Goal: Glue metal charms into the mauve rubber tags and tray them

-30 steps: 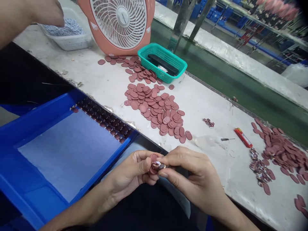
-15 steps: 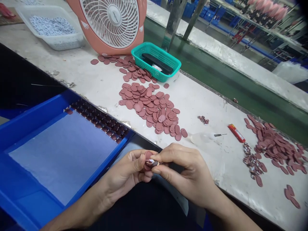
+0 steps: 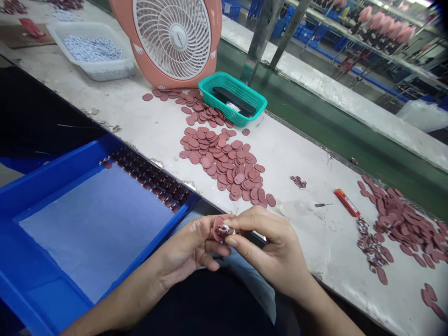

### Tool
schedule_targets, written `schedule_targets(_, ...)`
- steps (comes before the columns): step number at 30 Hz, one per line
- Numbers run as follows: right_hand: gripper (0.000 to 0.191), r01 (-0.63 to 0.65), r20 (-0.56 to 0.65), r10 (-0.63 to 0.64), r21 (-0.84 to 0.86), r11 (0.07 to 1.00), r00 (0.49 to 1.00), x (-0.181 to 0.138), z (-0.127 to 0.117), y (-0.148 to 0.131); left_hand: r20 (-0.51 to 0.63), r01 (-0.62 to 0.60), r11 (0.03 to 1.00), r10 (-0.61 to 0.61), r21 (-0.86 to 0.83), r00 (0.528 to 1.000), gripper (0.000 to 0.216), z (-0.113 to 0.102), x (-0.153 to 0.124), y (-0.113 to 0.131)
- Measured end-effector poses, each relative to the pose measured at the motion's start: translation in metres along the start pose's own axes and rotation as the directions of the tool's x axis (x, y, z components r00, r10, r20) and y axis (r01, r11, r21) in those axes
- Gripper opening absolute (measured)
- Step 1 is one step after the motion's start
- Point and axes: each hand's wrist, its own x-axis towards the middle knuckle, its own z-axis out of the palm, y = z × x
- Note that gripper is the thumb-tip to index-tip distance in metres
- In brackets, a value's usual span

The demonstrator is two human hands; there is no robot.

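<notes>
Over my lap, my left hand keeps a reddish-brown oval disc between thumb and fingers, its lower fingers loosely curled. Against the face of that disc is a small dark-brown and white piece, which my right hand pinches between thumb and index finger. Whether the two parts are joined I cannot tell. Beyond my hands, a large heap of similar oval discs lies on the white table.
To the left is a blue tray with white paper and rows of small dark pieces. A pink fan, green basket and white tub stand behind. Rightward lie a clear needle-tipped bottle, red-labelled tube and more discs.
My head view has shifted, so the table things sit slightly lower and to the right. My left thumb has drawn back from the disc's front and the lower fingers have loosened.
</notes>
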Motion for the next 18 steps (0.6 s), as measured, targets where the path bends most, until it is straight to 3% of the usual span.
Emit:
schedule_targets(3, 0.016, 0.054, -0.096, -0.073, -0.19, 0.98, 0.993, 0.001, 0.012, 0.008, -0.208, -0.128, 0.991, 0.135, 0.045, 0.969, 0.057, -0.002, -0.002, 0.003)
schedule_targets(6, 0.017, 0.139, -0.19, -0.239, -0.428, 0.893, 0.952, 0.003, 0.028, 0.016, -0.408, -0.344, 0.926, 0.377, 0.156, 0.832, 0.042, 0.0, -0.004, 0.002)
schedule_targets(8, 0.018, 0.216, -0.18, -0.37, -0.555, 0.803, 0.911, 0.004, 0.039, 0.021, -0.423, -0.421, 0.879, 0.477, 0.226, 0.77, 0.039, 0.001, -0.004, 0.002)
schedule_targets(11, 0.021, 0.302, -0.122, -0.482, -0.64, 0.706, 0.868, 0.007, 0.054, 0.026, -0.39, -0.469, 0.833, 0.552, 0.293, 0.737, 0.035, 0.0, -0.003, 0.003)
schedule_targets(18, 0.019, 0.34, -0.09, -0.473, -0.579, 0.741, 0.877, 0.021, 0.081, 0.033, -0.49, -0.464, 0.803, 0.597, 0.375, 0.636, 0.029, -0.012, -0.011, 0.01)
